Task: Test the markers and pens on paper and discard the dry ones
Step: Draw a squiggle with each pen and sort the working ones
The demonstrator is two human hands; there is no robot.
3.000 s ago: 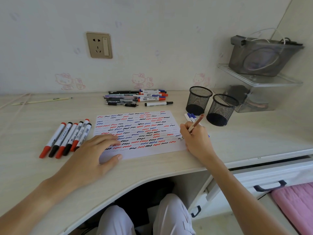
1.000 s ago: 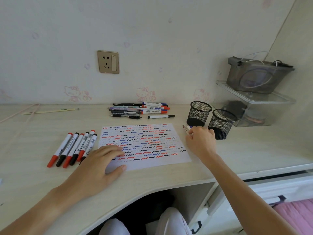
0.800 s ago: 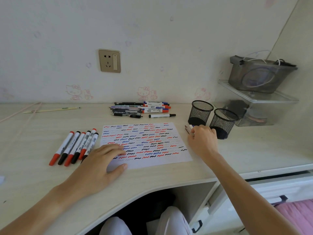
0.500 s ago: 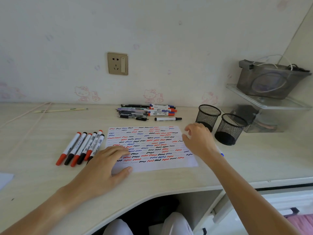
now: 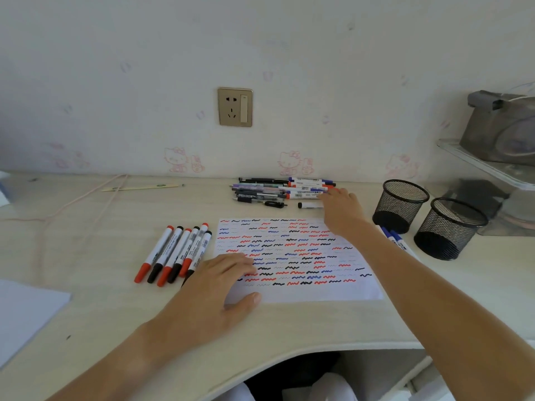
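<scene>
White paper under left hand

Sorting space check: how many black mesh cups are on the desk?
2. One mesh cup stands at the desk's right, the other mesh cup beside it, nearer and further right. Nothing hides more.

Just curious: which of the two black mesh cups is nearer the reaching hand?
The back-left mesh cup; the other cup stands farther from the right hand.

Markers lie left of the paper, cups right.
</scene>
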